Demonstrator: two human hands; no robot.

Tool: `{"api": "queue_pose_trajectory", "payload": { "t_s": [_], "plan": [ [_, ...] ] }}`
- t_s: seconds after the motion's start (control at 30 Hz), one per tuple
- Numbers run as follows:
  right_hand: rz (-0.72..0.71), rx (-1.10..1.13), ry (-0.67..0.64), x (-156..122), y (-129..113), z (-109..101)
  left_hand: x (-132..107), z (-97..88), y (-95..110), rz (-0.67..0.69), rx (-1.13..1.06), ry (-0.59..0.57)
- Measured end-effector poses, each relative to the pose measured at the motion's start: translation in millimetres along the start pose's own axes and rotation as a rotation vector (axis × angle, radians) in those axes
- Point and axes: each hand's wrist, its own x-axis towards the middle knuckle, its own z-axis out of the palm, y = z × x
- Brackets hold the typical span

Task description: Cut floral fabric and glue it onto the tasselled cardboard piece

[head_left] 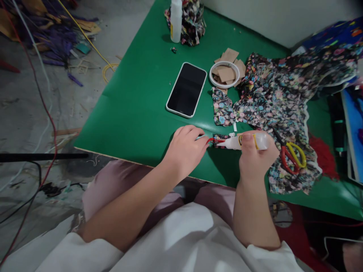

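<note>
My right hand (256,156) is wrapped round a white glue bottle (233,142), tilted on its side with its nozzle pointing left. Under the nozzle tip lies a small piece of dark floral fabric (217,136) with a red strand (210,139) on it. My left hand (188,145) rests on the green table (127,124) just left of that piece, its fingers pressed together at the red strand. What else those fingers hold is hidden. Beside my right hand, scissors (292,156) with red and yellow handles lie on a large floral cloth (272,90).
A phone (187,90) lies in front of my hands. Right of it, a white ring (210,75) sits around brown card pieces (227,73). Another white bottle (176,22) stands by bunched floral fabric (194,24) at the back. Red threads (324,156) lie at the right.
</note>
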Motion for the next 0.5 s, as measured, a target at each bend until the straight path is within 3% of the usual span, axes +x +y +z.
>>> {"api": "queue_pose_trajectory", "payload": {
  "t_s": [0.5],
  "plan": [
    [0.006, -0.032, 0.011, 0.4, 1.3, 0.9, -0.5, 0.2, 0.2, 0.008, 0.002, 0.009]
  ]
}}
